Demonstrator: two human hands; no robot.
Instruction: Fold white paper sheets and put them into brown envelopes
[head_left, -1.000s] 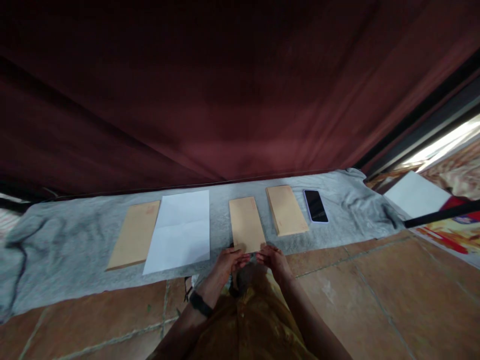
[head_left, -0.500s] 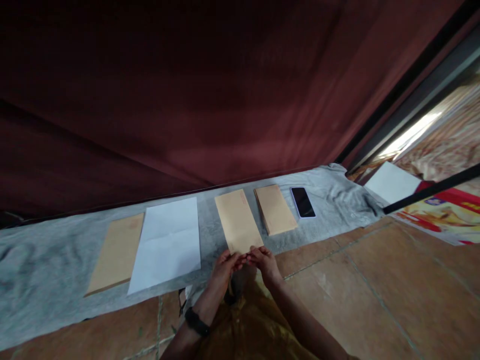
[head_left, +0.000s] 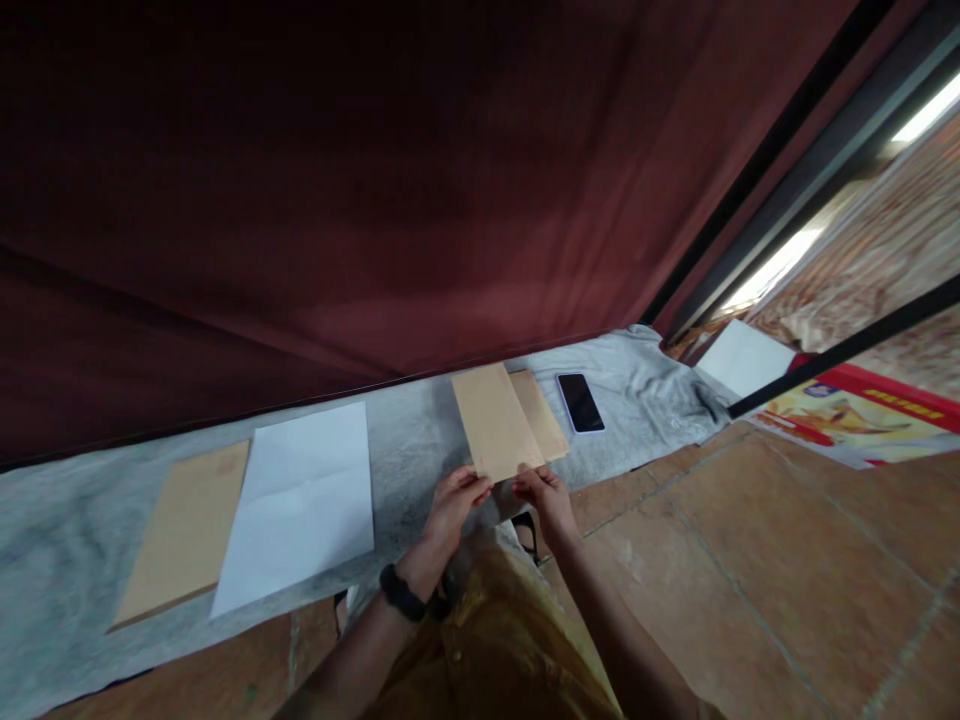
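Observation:
My left hand (head_left: 454,500) and my right hand (head_left: 546,493) pinch the near end of a brown envelope (head_left: 495,420), lifted off the grey cloth (head_left: 420,440). The envelope now partly covers a stack of brown envelopes (head_left: 546,425) just to its right. My left wrist wears a black band. A white sheet of paper (head_left: 300,505) lies to the left on the cloth, and another brown envelope (head_left: 184,530) lies beyond it at the far left.
A black phone (head_left: 580,402) lies on the cloth right of the stack. A dark red curtain (head_left: 375,200) hangs behind. A white sheet (head_left: 742,355) and a colourful printed mat (head_left: 862,410) sit at the right. Terracotta floor tiles (head_left: 750,560) lie in front.
Both hands have raised the middle envelope off the cloth and carried it right, over the stack. The view has swung rightwards and upwards.

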